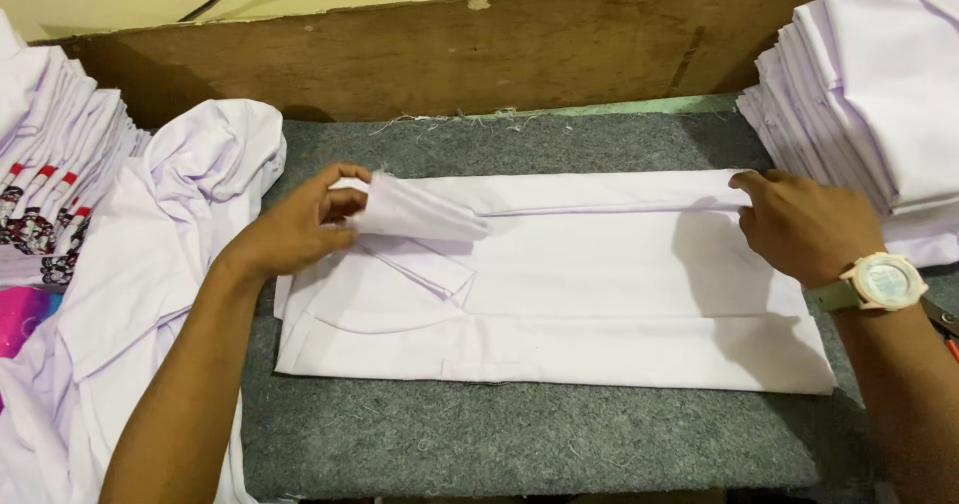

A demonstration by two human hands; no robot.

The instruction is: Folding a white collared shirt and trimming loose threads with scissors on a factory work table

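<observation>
The left hand [300,226] pinched a folded flap of the white garment [559,294] between thumb and fingers, lifting that flap slightly off the cloth beneath. The right hand [799,226] lay at the garment's opposite end, fingers curled down onto the folded top edge; whether it gripped the fold or only pressed it could not be told from this angle. A pale wristwatch [884,282] with a green strap sat on that wrist.

Between the two hands the garment lay flat and lengthwise on the grey felt-covered table [519,434]. Just outside the left hand lay a loose heap of white cloth [150,264], and beyond it a stack of folded pieces with red and dark trim [50,184]. Just beyond the right hand rose a tall stack of folded white garments [869,84]. Behind everything stood a brown wooden board [450,54].
</observation>
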